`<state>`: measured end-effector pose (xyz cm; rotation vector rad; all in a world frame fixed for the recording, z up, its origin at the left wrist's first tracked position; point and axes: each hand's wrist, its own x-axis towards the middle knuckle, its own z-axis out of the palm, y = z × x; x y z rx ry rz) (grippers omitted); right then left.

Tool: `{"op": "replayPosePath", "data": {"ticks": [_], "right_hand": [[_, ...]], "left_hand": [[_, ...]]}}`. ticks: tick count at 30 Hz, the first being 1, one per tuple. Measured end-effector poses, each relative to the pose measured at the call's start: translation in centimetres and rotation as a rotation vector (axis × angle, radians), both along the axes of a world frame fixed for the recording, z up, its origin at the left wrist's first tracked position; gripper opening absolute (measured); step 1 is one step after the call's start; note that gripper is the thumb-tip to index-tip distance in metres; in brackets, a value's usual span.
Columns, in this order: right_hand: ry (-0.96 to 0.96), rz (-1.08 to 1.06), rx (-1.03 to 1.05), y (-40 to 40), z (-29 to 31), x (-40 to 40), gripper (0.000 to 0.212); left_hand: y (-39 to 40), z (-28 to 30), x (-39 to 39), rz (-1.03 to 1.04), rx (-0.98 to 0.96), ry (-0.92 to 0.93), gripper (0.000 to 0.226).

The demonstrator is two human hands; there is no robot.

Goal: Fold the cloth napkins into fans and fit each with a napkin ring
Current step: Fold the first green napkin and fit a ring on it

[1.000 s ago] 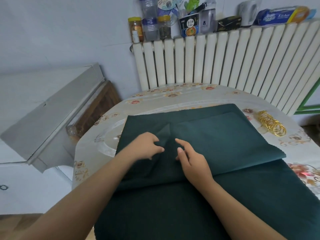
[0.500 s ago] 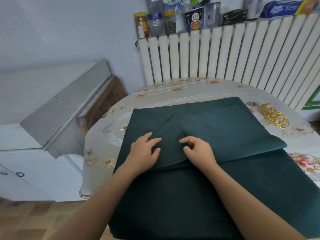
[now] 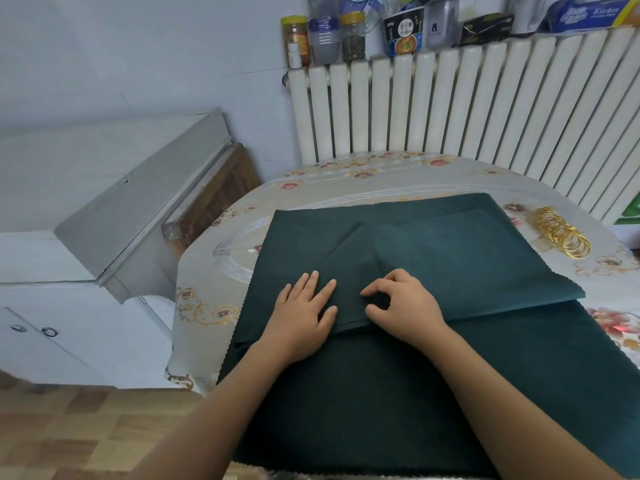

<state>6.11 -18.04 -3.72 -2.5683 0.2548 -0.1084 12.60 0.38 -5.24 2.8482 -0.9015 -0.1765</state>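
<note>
Floral oilcloth is covering the table (image 3: pixel 381 178), which is sitting against a white radiator (image 3: pixel 450 105) at twelve o'clock, with a grey cabinet (image 3: pixel 138 209) standing at nine o'clock. Dark green napkins (image 3: pixel 450 258) are lying stacked across the table's middle, the top one folded over. At six o'clock of that folded layer, the left hand (image 3: pixel 298 320) is pressing flat on the cloth, fingers straight and spread. Just beside it, the right hand (image 3: pixel 405 306) is curling its fingers and pinching the folded edge. At three o'clock, gold napkin rings (image 3: pixel 561 233) are lying in a loose heap, well apart from both hands.
</note>
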Motion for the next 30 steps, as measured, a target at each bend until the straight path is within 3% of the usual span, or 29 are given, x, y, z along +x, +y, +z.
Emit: {"op": "replayPosePath", "data": {"ticks": [5,10,15,18,21,26,30], "right_hand": [[0.117,0.204,0.145,-1.8,0.2,-1.4,0.035],[0.016,0.172,0.081,-2.1,0.1,-1.3,0.018],[-0.128,0.162,-0.005,-2.1,-0.5,-1.8,0.005],[-0.245,0.172,0.013,-2.0,-0.5,-2.5,0.006],[-0.213,0.183,0.06,-2.2,-0.5,-3.0,0.011],[-0.086,0.076,0.163,-1.7,-0.2,-2.7,0.017],[-0.12,-0.067,0.218,-1.0,-0.4,-2.0,0.01]], "left_hand": [[1.3,0.3,-0.1,-0.107,-0.017,0.021,0.064],[2.0,0.5,-0.5,-0.125,-0.01,0.01,0.085],[1.9,0.6,-0.8,-0.111,-0.004,-0.025,0.06],[1.9,0.5,-1.1,-0.112,-0.024,-0.044,0.079],[1.9,0.4,-1.2,-0.111,-0.037,-0.052,0.088],[2.0,0.5,-1.0,-0.131,0.018,-0.045,0.07],[2.4,0.7,-0.4,-0.15,0.012,0.02,0.1]]}}
